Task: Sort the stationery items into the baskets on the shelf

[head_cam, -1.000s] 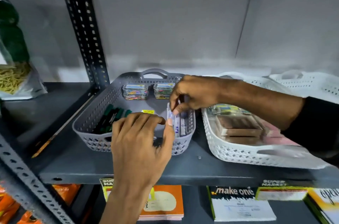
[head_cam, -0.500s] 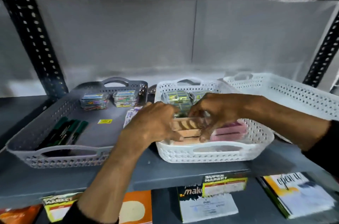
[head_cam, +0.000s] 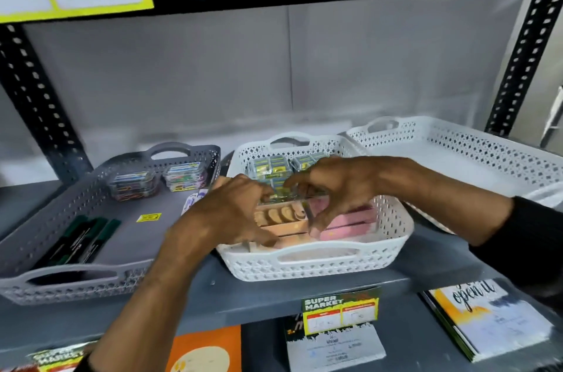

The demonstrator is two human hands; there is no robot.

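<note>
Both hands reach into the middle white basket point(head_cam: 320, 262) on the grey shelf point(head_cam: 426, 268). The left hand point(head_cam: 231, 213) lies over the basket's left side, fingers curled down onto a tan pack point(head_cam: 280, 214) that shows round shapes on its face; its thumb points toward the near rim. Whether it truly grips the pack cannot be told. The right hand point(head_cam: 332, 186) comes in from the right, arched above the same pack, thumb and fingers bent toward each other around its right end, fingertips touching or just beside it. Motion blur hides the exact contact, so its hold cannot be told either.

The tan pack sits in the basket's near half, on top of more tan packs, directly under and between the two hands. Pink packs point(head_cam: 350, 224) lie just right of it, under the right hand's fingers. Small clear boxes point(head_cam: 269, 166) with yellow-green labels stand at the basket's far end, just beyond the hands.

To the left, a grey basket point(head_cam: 61, 280) holds dark green markers point(head_cam: 82, 237) near its front left, two clear boxes of coloured clips point(head_cam: 158, 181) at the far end, and a yellow tag point(head_cam: 148, 217) on its floor. A second white basket point(head_cam: 475, 152) stands to the far right. Below the shelf edge hangs a "SUPER MARKET" label point(head_cam: 339, 310), with notebooks point(head_cam: 487, 323) on the lower shelf.
</note>
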